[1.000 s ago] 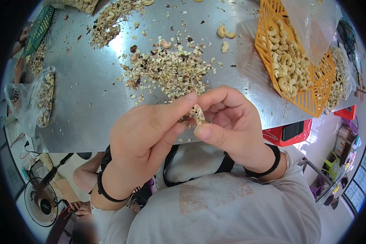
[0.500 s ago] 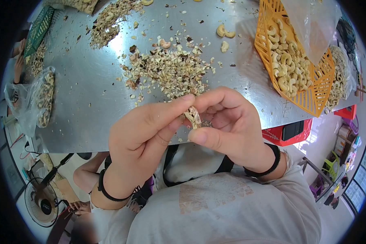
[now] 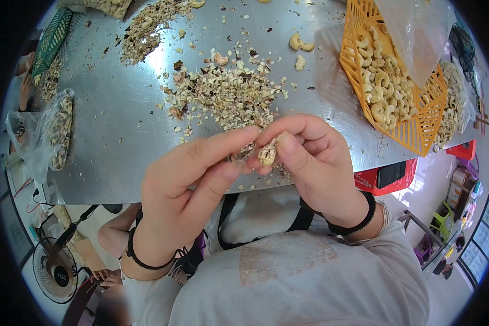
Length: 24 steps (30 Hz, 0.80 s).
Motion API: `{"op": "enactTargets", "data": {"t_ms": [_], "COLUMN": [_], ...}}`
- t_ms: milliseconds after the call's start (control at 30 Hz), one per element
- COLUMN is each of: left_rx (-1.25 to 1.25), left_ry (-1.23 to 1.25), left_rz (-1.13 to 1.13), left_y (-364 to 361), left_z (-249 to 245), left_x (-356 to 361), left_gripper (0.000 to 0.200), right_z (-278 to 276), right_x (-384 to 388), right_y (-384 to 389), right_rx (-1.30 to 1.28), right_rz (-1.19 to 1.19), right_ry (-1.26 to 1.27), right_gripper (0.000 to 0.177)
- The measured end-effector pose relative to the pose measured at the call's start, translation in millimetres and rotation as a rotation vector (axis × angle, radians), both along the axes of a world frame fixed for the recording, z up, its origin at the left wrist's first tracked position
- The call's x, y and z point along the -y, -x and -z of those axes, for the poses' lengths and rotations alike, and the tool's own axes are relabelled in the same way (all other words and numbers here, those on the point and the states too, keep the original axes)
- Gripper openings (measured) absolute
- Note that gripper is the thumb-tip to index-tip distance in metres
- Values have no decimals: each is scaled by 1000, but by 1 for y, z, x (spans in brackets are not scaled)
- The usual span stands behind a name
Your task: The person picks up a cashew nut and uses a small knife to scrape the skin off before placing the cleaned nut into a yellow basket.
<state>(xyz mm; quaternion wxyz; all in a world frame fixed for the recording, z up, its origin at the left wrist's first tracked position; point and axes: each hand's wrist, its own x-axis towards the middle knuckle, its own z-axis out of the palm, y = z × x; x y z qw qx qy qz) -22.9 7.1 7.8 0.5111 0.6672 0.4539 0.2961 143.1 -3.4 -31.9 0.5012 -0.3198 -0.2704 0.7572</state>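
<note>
Head view: both hands meet over the near edge of the steel table [image 3: 108,136] — the right hand [image 3: 315,163] pinches a cashew nut [image 3: 267,155] between thumb and fingers, the left hand [image 3: 187,179] touches it with thumb and forefinger. Behind lies a husk pile [image 3: 228,95]; an orange basket [image 3: 418,133] stands right.

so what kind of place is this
Probably a small cashew-peeling workshop. A steel table carries a pile of husk scraps, an orange basket holds peeled cashews, and the right hand pinches one nut with the left hand close against it.
</note>
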Motion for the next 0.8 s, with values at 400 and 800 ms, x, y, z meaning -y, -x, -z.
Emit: {"op": "enactTargets", "data": {"t_ms": [400,800], "left_rx": [218,-12], "left_ry": [120,-124], "left_rz": [84,56], "left_y": [-6,-9], "left_z": [3,6], "left_x": [2,6], "left_gripper": [32,30], "right_z": [-4,-1], "right_x": [1,2], "right_y": [1,0], "right_rx": [28,155], "right_rz": [62,105], "right_ry": [-40,-211], "right_gripper": [15,29]}}
